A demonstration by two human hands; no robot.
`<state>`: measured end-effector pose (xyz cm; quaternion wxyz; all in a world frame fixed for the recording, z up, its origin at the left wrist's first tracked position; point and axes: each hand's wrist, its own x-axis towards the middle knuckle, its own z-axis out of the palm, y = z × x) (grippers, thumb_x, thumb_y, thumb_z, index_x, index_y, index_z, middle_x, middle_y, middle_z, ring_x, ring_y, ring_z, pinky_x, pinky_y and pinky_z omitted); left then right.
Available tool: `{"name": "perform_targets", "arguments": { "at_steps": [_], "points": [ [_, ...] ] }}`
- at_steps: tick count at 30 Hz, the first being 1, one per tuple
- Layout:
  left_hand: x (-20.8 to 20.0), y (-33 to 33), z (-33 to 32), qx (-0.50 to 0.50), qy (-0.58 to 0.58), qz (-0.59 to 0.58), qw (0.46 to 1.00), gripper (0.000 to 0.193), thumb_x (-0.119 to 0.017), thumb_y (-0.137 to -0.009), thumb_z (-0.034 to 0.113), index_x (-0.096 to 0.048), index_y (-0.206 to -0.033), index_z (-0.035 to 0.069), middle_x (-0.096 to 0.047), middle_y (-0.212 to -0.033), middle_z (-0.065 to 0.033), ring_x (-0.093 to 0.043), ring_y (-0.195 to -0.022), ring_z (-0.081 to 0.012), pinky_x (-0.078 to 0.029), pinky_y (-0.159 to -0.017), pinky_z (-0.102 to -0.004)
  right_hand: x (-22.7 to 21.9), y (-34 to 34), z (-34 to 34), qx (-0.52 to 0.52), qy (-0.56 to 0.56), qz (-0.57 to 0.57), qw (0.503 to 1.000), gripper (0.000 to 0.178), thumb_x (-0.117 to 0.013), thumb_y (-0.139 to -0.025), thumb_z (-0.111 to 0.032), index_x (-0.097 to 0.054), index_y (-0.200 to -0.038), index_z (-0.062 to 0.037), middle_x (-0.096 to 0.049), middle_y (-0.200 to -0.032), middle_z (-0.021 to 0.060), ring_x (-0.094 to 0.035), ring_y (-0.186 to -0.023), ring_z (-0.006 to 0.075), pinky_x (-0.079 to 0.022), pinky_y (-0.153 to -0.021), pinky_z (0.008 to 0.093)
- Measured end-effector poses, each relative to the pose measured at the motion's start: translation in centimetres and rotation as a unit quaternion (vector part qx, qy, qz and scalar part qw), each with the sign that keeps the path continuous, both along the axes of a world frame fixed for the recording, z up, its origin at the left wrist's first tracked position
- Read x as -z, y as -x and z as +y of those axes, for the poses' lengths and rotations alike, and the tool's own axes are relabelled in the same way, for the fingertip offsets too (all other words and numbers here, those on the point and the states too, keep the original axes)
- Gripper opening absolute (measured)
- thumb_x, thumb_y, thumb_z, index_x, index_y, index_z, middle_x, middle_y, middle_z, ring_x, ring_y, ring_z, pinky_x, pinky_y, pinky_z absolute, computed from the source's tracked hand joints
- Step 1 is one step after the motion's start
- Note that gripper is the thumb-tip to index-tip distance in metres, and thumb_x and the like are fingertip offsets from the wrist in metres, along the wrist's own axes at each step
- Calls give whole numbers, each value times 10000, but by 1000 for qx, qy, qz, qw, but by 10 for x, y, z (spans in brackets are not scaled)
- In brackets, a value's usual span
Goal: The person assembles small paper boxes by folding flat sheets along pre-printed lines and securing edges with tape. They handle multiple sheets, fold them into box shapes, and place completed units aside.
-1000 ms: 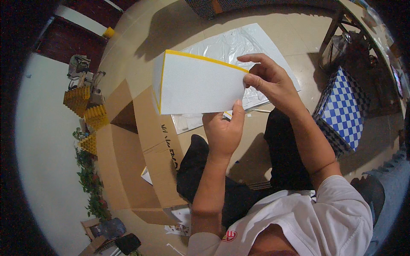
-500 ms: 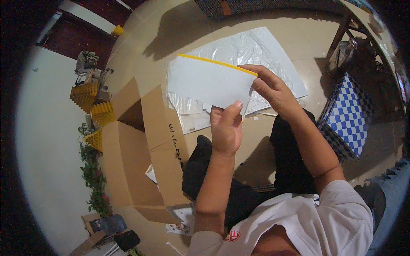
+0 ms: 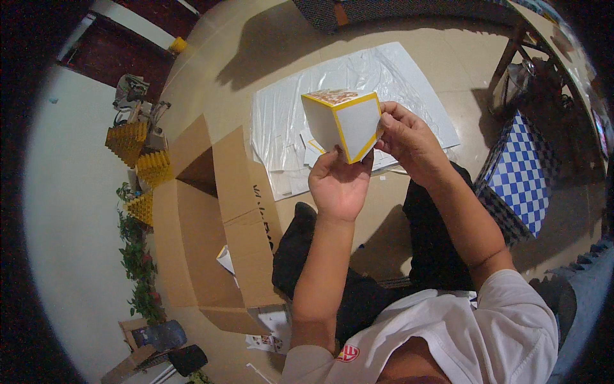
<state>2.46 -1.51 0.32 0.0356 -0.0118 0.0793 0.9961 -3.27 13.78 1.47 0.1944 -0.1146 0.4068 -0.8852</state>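
Note:
Between my hands, an angular paper carton (image 3: 356, 125) stands popped into shape, with plain white panels, yellow edges and a printed upper face. My left hand (image 3: 340, 189) grips its lower corner from below, thumb and fingertips closed on it. At the right edge, my right hand (image 3: 412, 144) pinches the carton between thumb and fingers; some fingertips are hidden behind it. Below and beyond the hands, a white sheet (image 3: 422, 96) lies on the floor under clear plastic film (image 3: 281, 105). Flat white pieces with yellow edges (image 3: 313, 146) rest there, partly covered by the carton.
A tall open cardboard box (image 3: 240, 217) stands left of my legs, with a white folded piece (image 3: 225, 258) inside. Right of my knee is a stack of blue-and-white checked sheets (image 3: 521, 176). Potted plants (image 3: 144, 288) and yellow stacked pieces (image 3: 153, 169) line the left wall.
The carton has gone from a broad white panel to an angular, opened form, and its printed face now shows. My left hand has turned palm up beneath it; the right stays at its edge.

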Motion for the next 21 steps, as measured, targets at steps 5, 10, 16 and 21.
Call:
{"name": "perform_targets", "arguments": {
  "at_steps": [5,10,16,21],
  "points": [
    [0,0,5,-26,135,-93,986,407,-618,-830,150,-529,-1212,43,-561,-1252,-133,-525,-1132,-266,-393,-963,-409,-10,-1,1,48,-28,-37,998,362,-657,-898,-274,-542,-1149,-39,-604,-953,25,-556,-815,86,-464,-726,229],
    [-13,-4,20,-245,480,-162,827,670,-666,-864,211,-288,-1406,100,-478,-1263,-99,-427,-1234,-238,-332,-1032,-374,-3,10,13,92,-174,94,976,353,-662,-894,-271,-563,-1145,-44,-599,-912,14,-537,-821,80,-431,-716,224],
    [-24,2,16,-215,720,58,657,488,-595,-939,258,-430,-1340,34,-466,-1320,-162,-441,-1238,-254,-337,-1049,-375,-5,2,2,60,-118,104,986,365,-692,-866,-231,-581,-1134,-8,-630,-860,22,-549,-768,73,-440,-683,213],
    [-21,4,22,-239,616,19,750,412,-561,-965,218,-435,-1270,-30,-538,-1195,-130,-529,-1096,-176,-420,-957,-317,-10,-6,-4,34,-68,32,997,386,-700,-858,-177,-553,-1159,14,-624,-962,57,-596,-832,109,-501,-780,236]
  ]
}}
